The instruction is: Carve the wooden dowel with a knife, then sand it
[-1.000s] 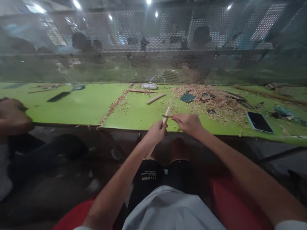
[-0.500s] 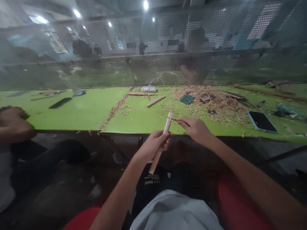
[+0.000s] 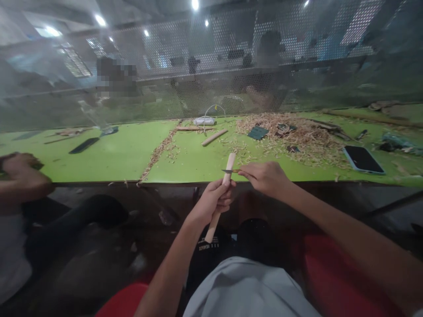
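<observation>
My left hand is closed around the middle of a pale wooden stick, which tilts with its upper end over the table edge and its lower end above my lap. A small knife is pinched in the fingers of my right hand. Its dark blade lies across the upper part of the stick, just above my left hand. Whether the edge bites into the wood I cannot tell.
Wood shavings are heaped on the green table, with a phone to their right. Another wooden piece and a white cabled device lie ahead. A co-worker's hands rest at left. Perforated mesh stands behind.
The knife has slid down the stick toward my left hand, and more of its blade now shows across the wood. My left hand keeps its hold. The view has shifted slightly.
</observation>
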The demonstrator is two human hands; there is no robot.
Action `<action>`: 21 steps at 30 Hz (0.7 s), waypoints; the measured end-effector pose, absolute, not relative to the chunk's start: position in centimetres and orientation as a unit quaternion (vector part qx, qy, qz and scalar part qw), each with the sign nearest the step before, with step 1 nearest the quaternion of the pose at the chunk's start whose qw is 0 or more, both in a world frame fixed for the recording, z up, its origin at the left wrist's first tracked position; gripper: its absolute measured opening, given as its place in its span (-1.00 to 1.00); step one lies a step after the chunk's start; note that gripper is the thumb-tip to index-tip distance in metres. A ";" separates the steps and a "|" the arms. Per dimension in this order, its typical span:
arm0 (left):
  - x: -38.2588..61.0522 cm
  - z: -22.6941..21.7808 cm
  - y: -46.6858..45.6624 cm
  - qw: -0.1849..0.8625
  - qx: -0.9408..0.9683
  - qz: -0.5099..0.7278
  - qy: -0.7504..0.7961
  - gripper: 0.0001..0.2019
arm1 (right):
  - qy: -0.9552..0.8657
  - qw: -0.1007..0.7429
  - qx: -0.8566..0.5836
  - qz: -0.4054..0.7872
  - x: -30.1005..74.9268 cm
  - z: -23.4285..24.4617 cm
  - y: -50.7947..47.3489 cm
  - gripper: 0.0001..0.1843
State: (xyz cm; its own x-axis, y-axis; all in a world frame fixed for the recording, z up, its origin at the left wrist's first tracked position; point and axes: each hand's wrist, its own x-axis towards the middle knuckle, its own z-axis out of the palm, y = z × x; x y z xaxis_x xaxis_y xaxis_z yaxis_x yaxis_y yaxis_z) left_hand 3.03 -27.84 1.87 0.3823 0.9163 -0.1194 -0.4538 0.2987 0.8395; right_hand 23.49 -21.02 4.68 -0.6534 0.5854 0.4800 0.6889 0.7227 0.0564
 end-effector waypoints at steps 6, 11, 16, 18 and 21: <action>2.8 2.1 -27.7 0.733 0.391 0.454 0.322 -0.59 | -0.907 0.207 -0.345 -0.125 23.7 4.9 -20.3 -0.52; 2.6 2.0 -27.7 0.727 0.400 0.448 0.332 -0.58 | -0.913 0.182 -0.343 -0.126 23.7 4.9 -20.0 -0.52; 2.1 1.6 -27.7 0.719 0.406 0.449 0.341 -0.59 | -0.918 0.164 -0.340 -0.119 23.6 4.8 -19.3 -0.48; 1.9 1.6 -27.6 0.720 0.403 0.449 0.343 -0.60 | -0.921 0.166 -0.334 -0.114 23.3 4.8 -19.2 -0.48; 1.6 1.6 -27.3 0.727 0.392 0.448 0.342 -0.60 | -0.923 0.155 -0.332 -0.114 22.6 4.8 -19.3 -0.49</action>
